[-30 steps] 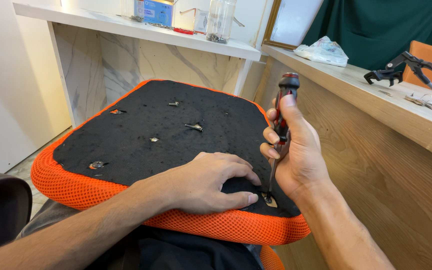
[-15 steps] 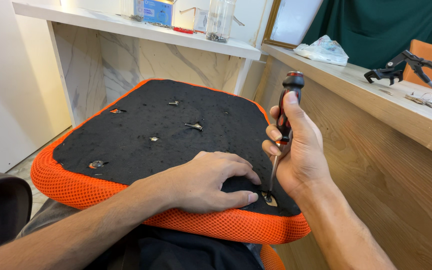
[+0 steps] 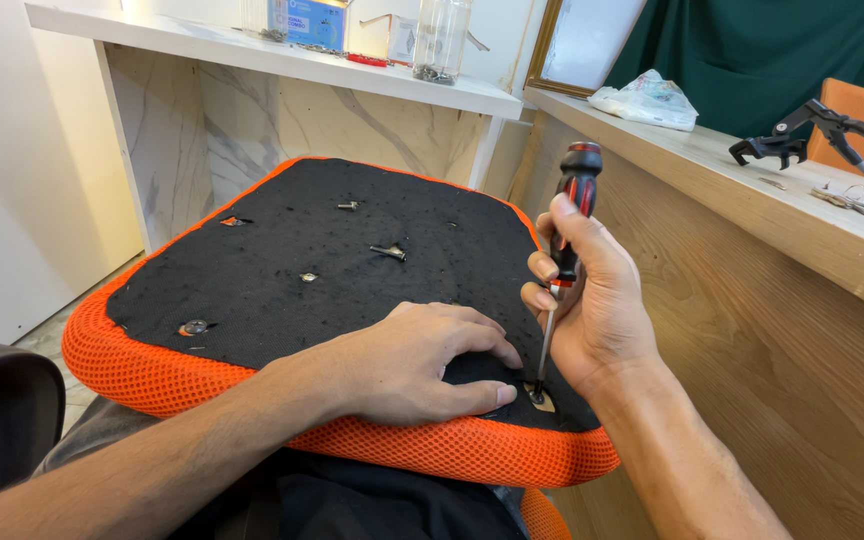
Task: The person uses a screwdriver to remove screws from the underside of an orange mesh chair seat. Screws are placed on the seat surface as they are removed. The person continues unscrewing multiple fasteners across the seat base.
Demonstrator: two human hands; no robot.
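Seat (image 3: 282,270) upside down across lap, black underside up, orange mesh rim. Left hand (image 3: 412,365) flat on seat, grip open, thumb beside screw (image 3: 538,397). Right hand (image 3: 592,300) grip closed on screwdriver (image 3: 564,240), upright, tip in near-right corner screw.

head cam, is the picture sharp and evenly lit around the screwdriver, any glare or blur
Head view: the screwdriver and right hand are sharp, no motion blur; light is soft and even, with only a faint shadow under the left hand on the black seat underside. The framed panel at the top is washed out bright. Straight edges bow slightly near the frame borders.
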